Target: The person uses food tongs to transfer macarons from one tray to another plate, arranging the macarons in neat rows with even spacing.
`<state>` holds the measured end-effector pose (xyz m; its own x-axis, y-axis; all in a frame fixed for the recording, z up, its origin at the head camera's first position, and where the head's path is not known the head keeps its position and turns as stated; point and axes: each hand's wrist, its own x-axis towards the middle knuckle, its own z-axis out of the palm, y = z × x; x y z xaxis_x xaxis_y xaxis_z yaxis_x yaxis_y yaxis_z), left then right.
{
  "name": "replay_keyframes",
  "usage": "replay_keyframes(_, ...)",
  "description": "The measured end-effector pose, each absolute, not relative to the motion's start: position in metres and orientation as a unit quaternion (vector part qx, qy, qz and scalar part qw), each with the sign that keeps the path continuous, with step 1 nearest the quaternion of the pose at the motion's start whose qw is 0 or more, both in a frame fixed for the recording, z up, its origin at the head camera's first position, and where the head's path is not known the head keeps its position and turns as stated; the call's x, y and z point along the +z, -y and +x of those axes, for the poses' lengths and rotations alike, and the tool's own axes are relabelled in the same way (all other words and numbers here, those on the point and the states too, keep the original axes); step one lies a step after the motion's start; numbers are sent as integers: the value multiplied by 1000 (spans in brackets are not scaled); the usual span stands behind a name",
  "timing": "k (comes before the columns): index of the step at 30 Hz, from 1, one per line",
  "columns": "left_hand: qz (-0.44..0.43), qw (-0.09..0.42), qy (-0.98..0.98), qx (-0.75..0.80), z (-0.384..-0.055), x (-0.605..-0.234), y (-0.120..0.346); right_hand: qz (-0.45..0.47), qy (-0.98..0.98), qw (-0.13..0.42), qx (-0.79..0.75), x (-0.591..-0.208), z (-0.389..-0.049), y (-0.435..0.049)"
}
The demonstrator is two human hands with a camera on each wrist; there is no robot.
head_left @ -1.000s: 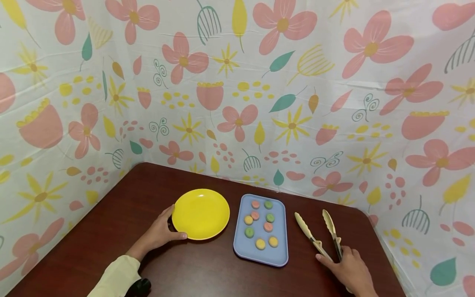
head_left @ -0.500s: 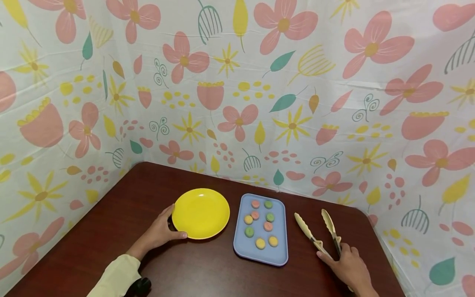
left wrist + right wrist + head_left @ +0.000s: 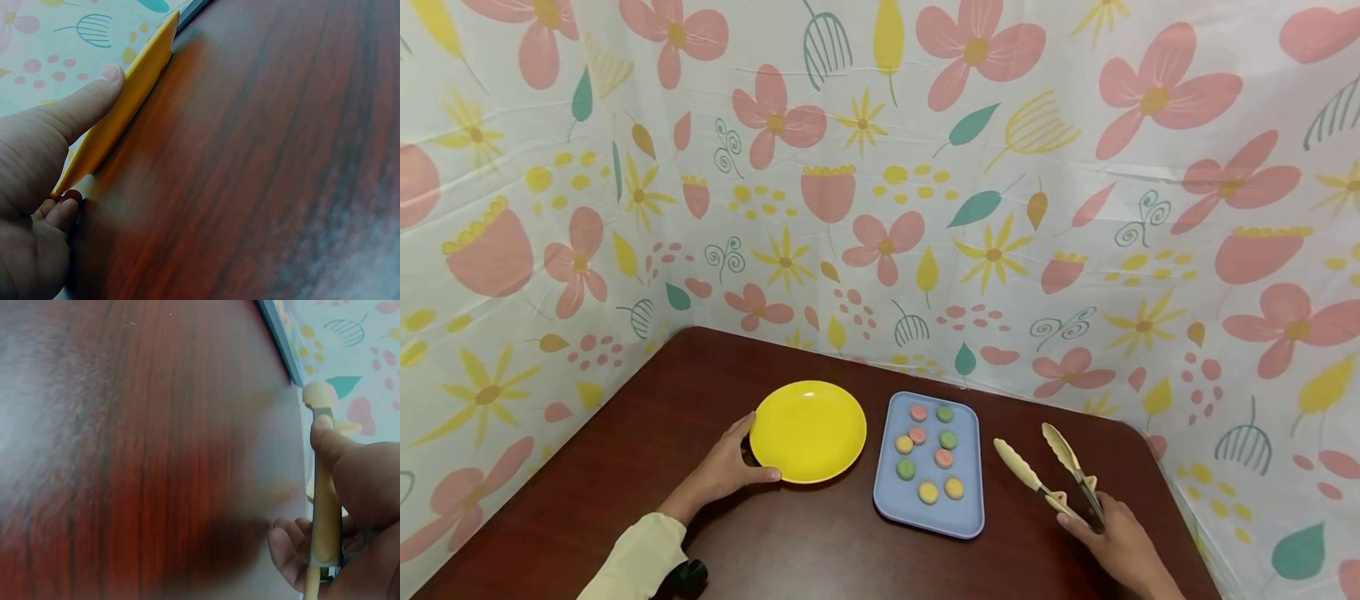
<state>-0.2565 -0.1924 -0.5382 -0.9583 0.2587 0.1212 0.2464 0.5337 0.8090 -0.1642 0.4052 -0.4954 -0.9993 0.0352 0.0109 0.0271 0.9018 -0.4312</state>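
Observation:
A round yellow plate (image 3: 808, 429) lies on the left of the table, and my left hand (image 3: 726, 467) grips its left edge. In the left wrist view the thumb (image 3: 94, 106) is on the rim of the plate (image 3: 128, 106), with fingers curled below it. My right hand (image 3: 1123, 546) holds a pair of cream-tipped tongs (image 3: 1021, 467) at the right; their arms are spread and nothing is between the tips. The right wrist view has the thumb along one arm of the tongs (image 3: 326, 512). Between the hands, a blue tray (image 3: 889, 504) bears several pink, green and yellow macarons (image 3: 928, 492).
A dark brown wooden table (image 3: 805, 542) carries everything. White cloth (image 3: 880, 167) printed with flowers hangs along its back and sides. A small black device (image 3: 688, 575) sits at the left wrist, beside a pale yellow sleeve (image 3: 640, 558).
The tips of the tongs have come a little closer together, and my right hand has shifted slightly right. My left hand stays at the plate; the macarons have not moved on the tray.

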Motion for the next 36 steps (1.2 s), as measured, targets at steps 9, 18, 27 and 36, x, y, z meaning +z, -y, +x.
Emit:
replay_keyframes(9, 143, 1, -874, 465, -254, -539, 196, 27, 977, 69, 198, -482, -152, -392)
replay_keyframes(18, 149, -11, -873, 464, -255, -538, 197, 67, 978, 71, 185, -455, -141, -380)
replay_keyframes(27, 144, -7, -876, 461, -255, -538, 195, 101, 972, 64, 204, -441, -139, -369)
replay_keyframes(36, 149, -7, -874, 462, -256, -540, 192, 100, 974, 59, 196, -439, -136, -362)
